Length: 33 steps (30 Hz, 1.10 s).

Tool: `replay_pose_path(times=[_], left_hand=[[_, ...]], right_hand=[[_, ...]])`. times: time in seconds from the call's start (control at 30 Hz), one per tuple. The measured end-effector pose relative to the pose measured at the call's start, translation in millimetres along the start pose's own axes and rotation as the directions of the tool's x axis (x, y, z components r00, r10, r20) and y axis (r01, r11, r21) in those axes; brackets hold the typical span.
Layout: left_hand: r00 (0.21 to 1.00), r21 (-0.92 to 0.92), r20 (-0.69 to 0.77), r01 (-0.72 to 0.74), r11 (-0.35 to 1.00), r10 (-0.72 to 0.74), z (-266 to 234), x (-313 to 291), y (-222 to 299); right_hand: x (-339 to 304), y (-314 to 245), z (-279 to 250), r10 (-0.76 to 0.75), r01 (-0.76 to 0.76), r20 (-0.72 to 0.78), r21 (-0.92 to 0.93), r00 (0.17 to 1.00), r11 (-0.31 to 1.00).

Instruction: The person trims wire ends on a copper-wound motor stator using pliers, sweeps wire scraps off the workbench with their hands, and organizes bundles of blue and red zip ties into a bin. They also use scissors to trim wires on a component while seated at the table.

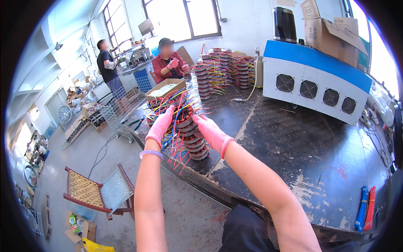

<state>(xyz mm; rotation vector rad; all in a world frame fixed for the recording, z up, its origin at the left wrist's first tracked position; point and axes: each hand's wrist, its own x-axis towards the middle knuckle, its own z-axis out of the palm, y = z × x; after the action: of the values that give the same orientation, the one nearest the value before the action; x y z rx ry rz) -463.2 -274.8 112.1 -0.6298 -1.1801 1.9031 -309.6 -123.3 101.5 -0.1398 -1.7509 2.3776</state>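
Note:
In front of me on the dark table stands a tall stack of ring-shaped motor stators (pixel 195 148), with red, blue and yellow lead wires sticking out to the left. My left hand (pixel 160 127), in a pink glove, grips the wired left side of the top stator (pixel 183 116). Opposite it, my right hand (pixel 211 133), also pink-gloved, has its fingers against the right side near the top of the stack. Both hands are closed about the upper stator; some fingertips are hidden by wires. Behind stands another wired stator pile (pixel 176 97).
An open carton (pixel 167 88) sits beyond the stacks. More stator stacks (pixel 202 82) stand farther back. A blue-and-white machine with fans (pixel 308 89) occupies the right. Blue and red wire bundles (pixel 365 209) lie at the table's near right. A seated co-worker (pixel 166 63) faces the table; a chair (pixel 100 189) stands left.

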Motion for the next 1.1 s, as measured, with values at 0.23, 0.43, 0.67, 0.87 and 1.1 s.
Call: replay_pose_path(times=[0.23,0.43,0.67,0.87,1.1], left_hand=[[0.998,-0.025,-0.002,0.057,0.998,-0.057,-13,-3,-1],[0.954,-0.834,0.012,0.175,0.523,-0.299,-1,8,14],[0.85,-0.539,0.36,-0.147,-0.83,-0.385,6,21,53],[0.914,-0.864,0.345,0.221,-0.452,-0.212,11,19,54],[0.871,0.008,0.483,-0.103,-0.995,-0.086,-24,0,-2]], right_hand=[[-4,1,0,-0.021,0.021,-0.009,0.041,1.0,0.999],[-5,-12,4,-0.057,-0.009,-0.121,-0.487,0.991,0.873],[2,-21,1,-0.175,0.057,-0.082,-0.741,0.981,0.669],[5,-18,10,-0.323,0.218,-0.044,-0.653,0.945,0.725],[9,-12,-2,-0.248,0.098,-0.107,-0.717,0.963,0.69]])
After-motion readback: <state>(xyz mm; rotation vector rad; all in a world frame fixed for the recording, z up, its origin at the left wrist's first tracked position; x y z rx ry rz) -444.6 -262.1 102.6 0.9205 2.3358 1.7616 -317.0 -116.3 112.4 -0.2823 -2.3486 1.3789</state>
